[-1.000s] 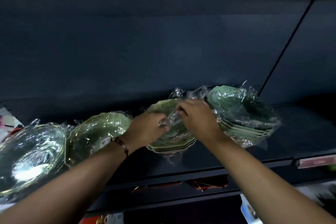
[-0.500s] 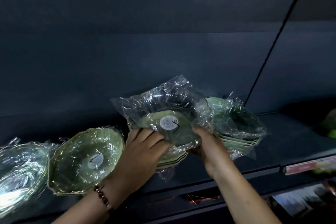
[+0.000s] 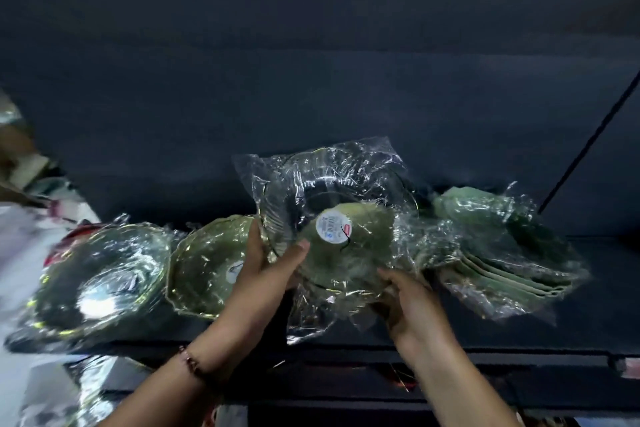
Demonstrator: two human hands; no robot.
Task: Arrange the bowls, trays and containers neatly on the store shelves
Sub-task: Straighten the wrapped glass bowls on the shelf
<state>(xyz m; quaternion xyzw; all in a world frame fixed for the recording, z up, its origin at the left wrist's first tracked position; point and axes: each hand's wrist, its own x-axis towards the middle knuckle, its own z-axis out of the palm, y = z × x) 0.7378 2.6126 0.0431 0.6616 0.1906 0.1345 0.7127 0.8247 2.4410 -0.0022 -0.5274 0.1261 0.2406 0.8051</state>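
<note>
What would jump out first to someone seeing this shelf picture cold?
Centre frame, a plastic-wrapped green bowl with a round white label, held tilted above the dark shelf by the left hand and right hand. A wrapped stack of green dishes lies to its right, and shiny wrapped bowls to its left.

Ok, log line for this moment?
left hand: grips wrapped green bowl | right hand: grips it too | bowl tilted, above shelf | not placed

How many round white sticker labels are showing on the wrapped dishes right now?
2. One label is on the wrapped dish held by both hands; another label is on the green dish left of it, partly behind the left hand. Others may be hidden.
</note>
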